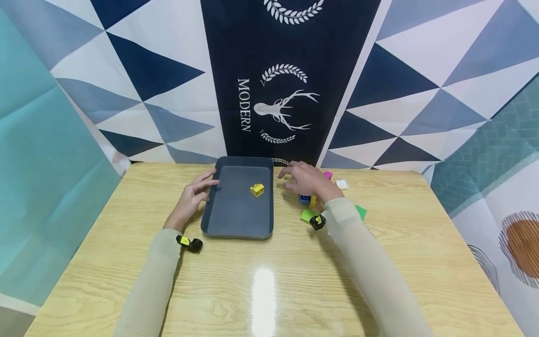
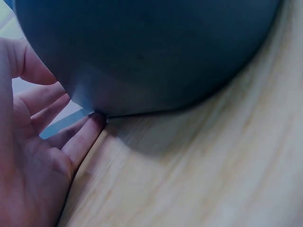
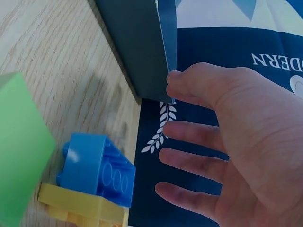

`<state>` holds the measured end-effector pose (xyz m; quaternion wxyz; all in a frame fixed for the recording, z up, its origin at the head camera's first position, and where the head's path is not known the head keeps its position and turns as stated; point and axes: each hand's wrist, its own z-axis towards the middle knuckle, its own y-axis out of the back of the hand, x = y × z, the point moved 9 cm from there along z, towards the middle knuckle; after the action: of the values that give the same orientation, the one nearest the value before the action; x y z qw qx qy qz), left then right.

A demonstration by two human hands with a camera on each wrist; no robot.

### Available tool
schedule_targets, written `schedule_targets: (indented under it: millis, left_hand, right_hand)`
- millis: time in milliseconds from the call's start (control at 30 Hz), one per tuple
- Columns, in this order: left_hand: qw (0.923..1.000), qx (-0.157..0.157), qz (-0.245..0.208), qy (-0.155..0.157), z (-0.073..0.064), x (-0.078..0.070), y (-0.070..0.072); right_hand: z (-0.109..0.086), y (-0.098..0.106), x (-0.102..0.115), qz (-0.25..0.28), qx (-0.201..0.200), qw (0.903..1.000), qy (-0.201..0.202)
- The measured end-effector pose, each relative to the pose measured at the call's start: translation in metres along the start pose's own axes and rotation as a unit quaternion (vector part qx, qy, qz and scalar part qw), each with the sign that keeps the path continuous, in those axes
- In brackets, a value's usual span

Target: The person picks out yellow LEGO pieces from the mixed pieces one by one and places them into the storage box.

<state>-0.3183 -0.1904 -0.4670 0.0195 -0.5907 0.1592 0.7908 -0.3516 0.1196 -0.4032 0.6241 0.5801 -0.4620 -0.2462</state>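
A dark grey tray lies on the wooden table, with one yellow toy brick inside it. My left hand rests at the tray's left side, its fingers spread against the rim; the left wrist view shows the fingertips at the tray's wall. Just right of the tray, my right hand hovers with nothing in its loosely bent fingers. Below it in the right wrist view are a blue brick, a yellow brick and a light green brick.
Behind the right hand lie a magenta piece and a white piece. A green brick shows beside the right sleeve. A patterned cloth hangs along the table's back edge.
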Motion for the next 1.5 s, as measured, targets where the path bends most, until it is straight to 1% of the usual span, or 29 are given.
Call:
schedule_targets:
  millis: [67, 167, 267, 300, 400, 533, 767, 1033, 1367, 1500]
  left_hand:
    - [1.0, -0.007, -0.002, -0.004, -0.001, 0.0, 0.001]
    - [1.0, -0.007, -0.004, -0.005, -0.003, -0.001, 0.001]
    - [1.0, -0.006, -0.006, 0.003, -0.004, -0.002, 0.001]
    - [1.0, -0.001, -0.005, 0.006, -0.005, -0.002, 0.0]
    - [0.9998, -0.001, -0.007, 0.019, -0.005, -0.001, 0.0]
    - [0.9997, -0.002, -0.005, 0.024, -0.004, 0.0, 0.001]
    - [0.9997, -0.002, -0.003, 0.025, -0.004, -0.002, 0.001]
    - [0.9999, 0.0, 0.004, 0.017, -0.004, -0.002, 0.001]
    - [0.9998, 0.001, -0.01, 0.018, -0.001, 0.001, 0.0]
    - [0.9998, 0.002, -0.009, 0.018, 0.0, 0.002, 0.0]
  right_hand:
    - [-0.001, 0.001, -0.001, -0.002, -0.001, 1.0, 0.0]
    - [-0.002, 0.001, -0.003, -0.001, 0.001, 1.0, -0.003]
    - [-0.005, 0.002, -0.006, 0.004, 0.003, 1.0, -0.007]
    - [-0.006, 0.003, -0.008, 0.005, 0.004, 0.9999, -0.009]
    - [-0.008, 0.004, -0.012, 0.0, 0.005, 0.9999, -0.013]
    - [-0.01, 0.005, -0.018, -0.009, 0.003, 0.9999, -0.014]
    - [-0.016, 0.009, -0.026, -0.017, 0.002, 0.9997, -0.016]
    - [-0.023, 0.016, -0.036, -0.02, -0.006, 0.9996, -0.021]
    - [-0.029, 0.025, -0.051, -0.018, 0.001, 0.9991, -0.039]
    - [-0.03, 0.029, -0.053, -0.009, 0.007, 0.9991, -0.042]
